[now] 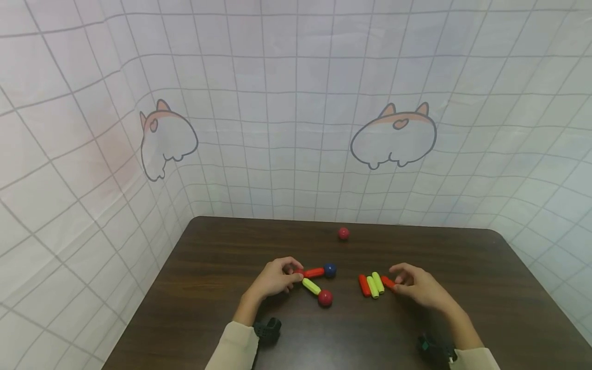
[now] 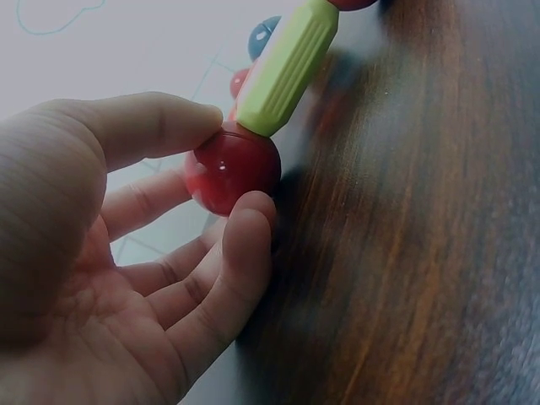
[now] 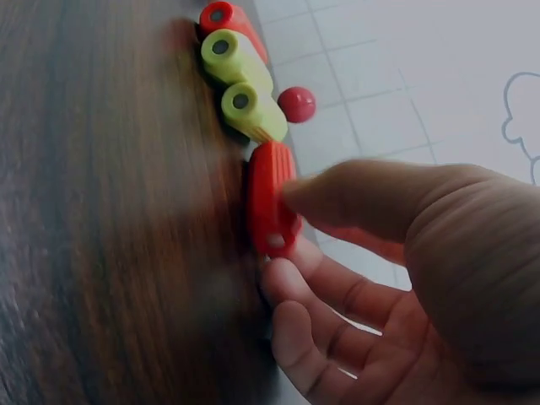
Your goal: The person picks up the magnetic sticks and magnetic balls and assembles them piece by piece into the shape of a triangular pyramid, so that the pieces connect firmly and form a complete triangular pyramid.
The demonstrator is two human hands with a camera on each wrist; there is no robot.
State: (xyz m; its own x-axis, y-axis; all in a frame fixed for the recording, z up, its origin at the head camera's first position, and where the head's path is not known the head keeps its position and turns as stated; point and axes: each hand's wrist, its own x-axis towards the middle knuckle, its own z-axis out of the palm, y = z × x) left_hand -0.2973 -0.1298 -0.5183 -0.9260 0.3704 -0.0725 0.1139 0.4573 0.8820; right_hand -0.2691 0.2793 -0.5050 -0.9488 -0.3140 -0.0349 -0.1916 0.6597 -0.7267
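From my end, I see a dark table (image 1: 222, 241) with streaky wood grain and a pale cloth (image 1: 287, 128) printed with grid lines behind it. On the table, a glossy, smooth, round red ball (image 2: 232, 177) meets the ends of a ridged yellow-green stick (image 1: 311, 286) and a red stick (image 1: 314, 273); a second red ball (image 1: 325, 298) and a blue ball (image 1: 330, 270) sit at their other ends. My left hand (image 1: 275, 277) pinches that first ball between thumb and fingers, the lower fingers loosely bent.

My right hand (image 1: 418, 285) has its thumb against one side of a loose red stick (image 3: 272, 194), gripping it with fingers curled behind. Just beside it, two yellow-green sticks (image 3: 236, 63) and another red stick (image 1: 364, 285) lie in a row, round holes in their ends. A third red ball (image 1: 343, 234) rests near the back edge.
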